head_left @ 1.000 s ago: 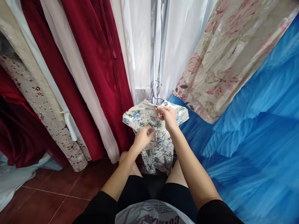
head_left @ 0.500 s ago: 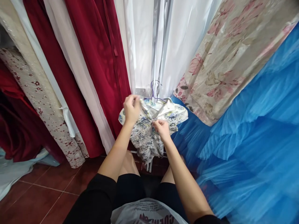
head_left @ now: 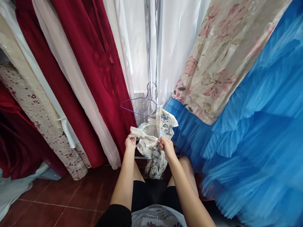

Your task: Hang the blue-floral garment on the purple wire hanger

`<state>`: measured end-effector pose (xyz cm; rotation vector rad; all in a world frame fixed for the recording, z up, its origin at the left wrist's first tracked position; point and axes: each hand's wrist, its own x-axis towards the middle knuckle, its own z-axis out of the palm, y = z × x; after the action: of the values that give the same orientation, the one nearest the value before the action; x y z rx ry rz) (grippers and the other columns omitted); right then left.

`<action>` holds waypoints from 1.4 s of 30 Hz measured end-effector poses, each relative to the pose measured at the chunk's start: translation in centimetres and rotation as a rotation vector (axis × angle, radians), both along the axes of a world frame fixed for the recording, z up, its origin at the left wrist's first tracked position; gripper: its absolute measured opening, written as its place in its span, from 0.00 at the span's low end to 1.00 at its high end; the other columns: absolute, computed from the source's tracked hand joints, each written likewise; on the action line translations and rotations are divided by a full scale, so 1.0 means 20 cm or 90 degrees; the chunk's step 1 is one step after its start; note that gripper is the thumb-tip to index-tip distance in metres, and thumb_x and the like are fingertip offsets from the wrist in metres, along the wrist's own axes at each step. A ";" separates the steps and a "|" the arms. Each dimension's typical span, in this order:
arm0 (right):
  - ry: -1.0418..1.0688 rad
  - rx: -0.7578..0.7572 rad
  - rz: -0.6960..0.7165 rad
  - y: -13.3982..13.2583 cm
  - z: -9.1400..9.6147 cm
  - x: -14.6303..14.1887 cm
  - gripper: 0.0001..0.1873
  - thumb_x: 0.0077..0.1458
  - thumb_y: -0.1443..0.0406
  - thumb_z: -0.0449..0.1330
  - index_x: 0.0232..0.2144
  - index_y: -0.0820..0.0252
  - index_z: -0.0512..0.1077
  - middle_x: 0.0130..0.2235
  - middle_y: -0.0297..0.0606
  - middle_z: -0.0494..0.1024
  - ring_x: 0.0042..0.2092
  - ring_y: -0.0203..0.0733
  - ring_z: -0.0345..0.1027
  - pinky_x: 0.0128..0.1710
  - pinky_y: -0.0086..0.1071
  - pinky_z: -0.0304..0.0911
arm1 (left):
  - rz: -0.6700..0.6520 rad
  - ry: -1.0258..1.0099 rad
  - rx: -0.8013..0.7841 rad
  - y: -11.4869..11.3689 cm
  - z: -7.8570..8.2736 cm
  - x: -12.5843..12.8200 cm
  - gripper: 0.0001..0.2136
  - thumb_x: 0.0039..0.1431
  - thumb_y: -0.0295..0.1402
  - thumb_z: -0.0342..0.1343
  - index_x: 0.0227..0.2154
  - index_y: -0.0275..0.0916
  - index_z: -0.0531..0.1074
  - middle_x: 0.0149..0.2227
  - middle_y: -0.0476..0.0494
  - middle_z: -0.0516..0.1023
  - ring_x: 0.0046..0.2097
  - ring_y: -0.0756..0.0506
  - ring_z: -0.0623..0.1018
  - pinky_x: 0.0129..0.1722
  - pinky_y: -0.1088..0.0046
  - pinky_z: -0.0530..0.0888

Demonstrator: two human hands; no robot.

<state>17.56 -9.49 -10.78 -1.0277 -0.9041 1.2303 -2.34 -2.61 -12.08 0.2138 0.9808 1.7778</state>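
A small white garment with blue flowers [head_left: 153, 142] hangs half off a thin purple wire hanger [head_left: 137, 105]. The hanger is hooked on a metal rail [head_left: 152, 47] among hanging clothes, and its left arm is bare. My left hand [head_left: 130, 142] pinches the garment's left edge. My right hand [head_left: 166, 147] grips its right side. Both hands are closed on the cloth, just below the hanger, above my knees.
Dark red dresses [head_left: 94, 72], white sheer fabric [head_left: 132, 47] and a patterned cream dress [head_left: 35, 104] hang at the left. A floral beige dress [head_left: 220, 60] and a big blue tulle skirt [head_left: 255, 142] fill the right. Red-brown floor tiles [head_left: 59, 201] lie below.
The garment has slid off the hanger's left arm, which now shows bare. Both hands dropped lower, holding the cloth at its two sides.
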 end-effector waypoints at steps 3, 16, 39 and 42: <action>0.009 -0.013 -0.103 0.00 -0.07 0.10 0.17 0.48 0.49 0.57 0.22 0.54 0.66 0.15 0.27 0.61 0.18 0.35 0.52 0.18 0.29 0.49 | -0.043 0.033 0.028 -0.12 -0.03 0.13 0.09 0.65 0.36 0.57 0.30 0.37 0.69 0.32 0.45 0.75 0.35 0.49 0.77 0.40 0.72 0.75; -0.200 0.126 0.242 -0.14 0.12 0.20 0.13 0.55 0.57 0.64 0.33 0.62 0.76 0.30 0.34 0.75 0.34 0.42 0.65 0.37 0.33 0.63 | -0.315 0.585 0.330 -0.41 0.22 0.51 0.12 0.66 0.41 0.56 0.44 0.38 0.73 0.42 0.40 0.79 0.46 0.42 0.79 0.49 0.66 0.74; -0.329 0.059 0.128 -0.20 0.16 0.66 0.10 0.54 0.59 0.67 0.34 0.59 0.84 0.36 0.42 0.85 0.37 0.49 0.76 0.38 0.36 0.66 | -0.579 0.827 0.174 -0.50 -0.22 0.06 0.17 0.64 0.44 0.52 0.24 0.39 0.68 0.28 0.48 0.71 0.33 0.46 0.68 0.35 0.71 0.64; -0.344 0.100 0.056 -0.11 0.16 0.75 0.10 0.52 0.60 0.67 0.35 0.57 0.85 0.39 0.44 0.86 0.40 0.53 0.78 0.41 0.39 0.68 | -0.529 0.730 0.124 -0.48 -0.13 0.08 0.22 0.61 0.52 0.54 0.23 0.38 0.66 0.24 0.50 0.66 0.29 0.48 0.65 0.30 0.73 0.61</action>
<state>32.52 -11.64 -7.54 -1.2264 -1.4516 0.9425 -0.80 -12.16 -14.59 1.6304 1.1941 0.8669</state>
